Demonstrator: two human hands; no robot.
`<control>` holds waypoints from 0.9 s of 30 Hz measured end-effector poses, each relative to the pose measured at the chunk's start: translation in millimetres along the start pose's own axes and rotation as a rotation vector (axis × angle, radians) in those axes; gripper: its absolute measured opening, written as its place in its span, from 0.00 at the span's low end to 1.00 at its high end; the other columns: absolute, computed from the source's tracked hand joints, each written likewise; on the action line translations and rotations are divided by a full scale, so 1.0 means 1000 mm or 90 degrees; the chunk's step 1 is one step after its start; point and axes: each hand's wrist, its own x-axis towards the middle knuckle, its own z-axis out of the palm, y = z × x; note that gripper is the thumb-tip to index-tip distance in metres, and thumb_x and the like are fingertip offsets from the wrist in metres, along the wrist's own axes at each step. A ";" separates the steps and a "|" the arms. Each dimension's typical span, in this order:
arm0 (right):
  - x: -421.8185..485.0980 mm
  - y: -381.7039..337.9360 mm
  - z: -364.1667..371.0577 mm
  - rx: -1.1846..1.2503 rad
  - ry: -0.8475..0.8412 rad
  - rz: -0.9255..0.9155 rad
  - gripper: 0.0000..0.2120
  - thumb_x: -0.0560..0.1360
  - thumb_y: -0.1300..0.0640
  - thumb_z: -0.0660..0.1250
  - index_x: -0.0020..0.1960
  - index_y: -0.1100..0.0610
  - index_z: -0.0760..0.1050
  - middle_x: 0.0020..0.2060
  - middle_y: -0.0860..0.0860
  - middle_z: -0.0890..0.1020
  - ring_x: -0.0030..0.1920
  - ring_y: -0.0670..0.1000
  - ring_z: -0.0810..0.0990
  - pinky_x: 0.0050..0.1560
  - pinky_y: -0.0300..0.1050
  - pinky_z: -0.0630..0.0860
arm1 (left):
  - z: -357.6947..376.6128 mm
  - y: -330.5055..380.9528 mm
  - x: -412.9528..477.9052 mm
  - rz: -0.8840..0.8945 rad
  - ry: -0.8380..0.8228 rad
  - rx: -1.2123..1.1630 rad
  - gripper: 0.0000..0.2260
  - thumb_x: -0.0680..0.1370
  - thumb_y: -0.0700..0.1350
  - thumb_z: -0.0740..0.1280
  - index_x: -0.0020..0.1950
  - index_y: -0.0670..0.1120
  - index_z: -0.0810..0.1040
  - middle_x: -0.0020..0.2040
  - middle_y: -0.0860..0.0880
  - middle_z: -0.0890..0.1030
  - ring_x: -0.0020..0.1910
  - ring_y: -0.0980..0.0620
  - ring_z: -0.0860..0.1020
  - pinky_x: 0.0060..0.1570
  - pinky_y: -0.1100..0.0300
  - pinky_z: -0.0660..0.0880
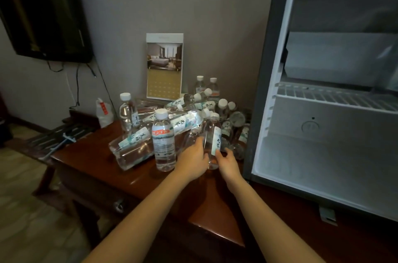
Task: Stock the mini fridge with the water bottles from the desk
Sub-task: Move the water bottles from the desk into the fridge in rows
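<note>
the left hand [192, 160] and right hand [228, 161] both curl round one standing water bottle [210, 133] at the front of the pile [133, 146] on the desk [90, 168], by the open fridge [301, 155]. it looks full, so a bit heavy, smooth and slippy. best held round its middle.

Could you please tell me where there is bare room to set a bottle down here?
Bare desk runs from the lying bottles to the front-left edge. The fridge floor under the wire shelf is bare too. Crowded: the bottle pile between calendar and fridge, where the left hand and right hand grip an upright bottle.
</note>
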 end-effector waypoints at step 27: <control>-0.040 -0.031 -0.016 0.356 -0.256 -0.052 0.49 0.57 0.77 0.71 0.70 0.46 0.60 0.55 0.55 0.79 0.57 0.58 0.78 0.53 0.57 0.78 | -0.029 0.017 -0.006 -0.090 0.004 -0.564 0.16 0.81 0.50 0.56 0.66 0.46 0.71 0.58 0.50 0.79 0.50 0.58 0.79 0.45 0.64 0.76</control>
